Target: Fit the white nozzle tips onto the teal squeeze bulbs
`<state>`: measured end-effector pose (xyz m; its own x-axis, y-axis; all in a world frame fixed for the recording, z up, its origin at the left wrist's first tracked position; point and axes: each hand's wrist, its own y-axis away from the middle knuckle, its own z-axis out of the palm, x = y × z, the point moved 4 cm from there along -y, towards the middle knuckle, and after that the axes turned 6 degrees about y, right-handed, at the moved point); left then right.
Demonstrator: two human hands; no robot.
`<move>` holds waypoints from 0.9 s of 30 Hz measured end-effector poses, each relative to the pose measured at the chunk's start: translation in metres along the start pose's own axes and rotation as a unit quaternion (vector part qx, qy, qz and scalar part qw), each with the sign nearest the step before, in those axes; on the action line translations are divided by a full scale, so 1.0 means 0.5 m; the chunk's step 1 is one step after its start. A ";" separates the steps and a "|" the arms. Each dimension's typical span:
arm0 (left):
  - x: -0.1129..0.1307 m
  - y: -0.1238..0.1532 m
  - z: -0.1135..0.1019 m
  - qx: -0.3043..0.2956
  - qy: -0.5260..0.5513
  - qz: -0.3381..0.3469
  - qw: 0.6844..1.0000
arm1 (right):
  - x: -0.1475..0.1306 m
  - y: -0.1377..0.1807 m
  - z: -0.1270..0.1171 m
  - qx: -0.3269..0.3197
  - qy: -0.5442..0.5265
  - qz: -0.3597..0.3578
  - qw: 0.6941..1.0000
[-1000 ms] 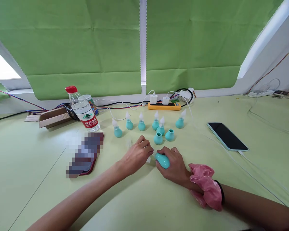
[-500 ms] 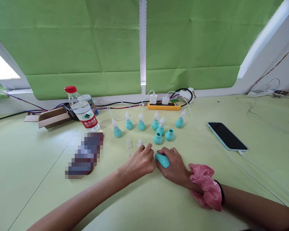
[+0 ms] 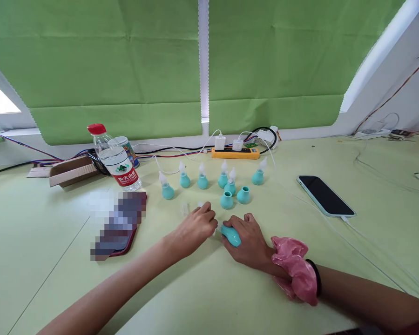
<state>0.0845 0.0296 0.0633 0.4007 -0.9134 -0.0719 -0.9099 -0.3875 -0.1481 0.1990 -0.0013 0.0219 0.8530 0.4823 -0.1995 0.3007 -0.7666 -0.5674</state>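
Note:
My right hand (image 3: 249, 242) is wrapped around a teal squeeze bulb (image 3: 232, 236), tipped on its side with its neck toward my left hand. My left hand (image 3: 199, 228) is closed just left of that neck, fingers pinched together. A bit of clear plastic (image 3: 215, 231) shows by its fingertips; what the fingers hold is mostly hidden. Beyond the hands stand two teal bulbs with open necks, one bulb (image 3: 226, 200) nearer and another bulb (image 3: 243, 195) to its right. Several teal bulbs with frosted pointed tips (image 3: 202, 180) stand upright behind. A clear plastic piece (image 3: 185, 209) lies left of my left hand.
At left are a water bottle (image 3: 118, 163), a can (image 3: 127, 148), an open cardboard box (image 3: 75, 171) and a phone (image 3: 125, 232) with a blurred screen. A yellow power strip (image 3: 235, 153) lies at the back. A charging phone (image 3: 324, 195) and its white cable (image 3: 373, 253) are at right.
My left hand has drawn slightly left, away from the bulb's neck, leaving a small gap. My right hand keeps its hold on the bulb. The whole view has shifted a little.

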 end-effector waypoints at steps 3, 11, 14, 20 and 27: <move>0.023 -0.003 0.007 -0.012 -0.085 0.014 0.996 | 0.003 0.000 0.003 -0.012 0.003 0.009 1.000; 0.032 -0.007 0.017 0.003 -0.129 0.023 0.991 | 0.003 0.000 0.005 -0.016 0.003 0.001 1.000; 0.014 -0.006 0.022 0.003 -0.096 0.023 0.995 | 0.002 -0.001 0.003 -0.014 -0.003 0.006 1.000; -0.008 -0.010 0.046 0.050 -0.054 0.026 0.997 | 0.014 -0.003 0.008 -0.042 -0.053 0.086 0.994; -0.024 -0.007 0.029 0.146 0.007 -0.007 0.989 | 0.043 -0.006 0.016 -0.089 -0.140 0.188 0.968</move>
<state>0.0844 0.0438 0.0504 0.4091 -0.9108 -0.0554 -0.8340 -0.3486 -0.4278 0.2130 0.0149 0.0130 0.7748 0.2316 -0.5883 0.0812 -0.9592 -0.2707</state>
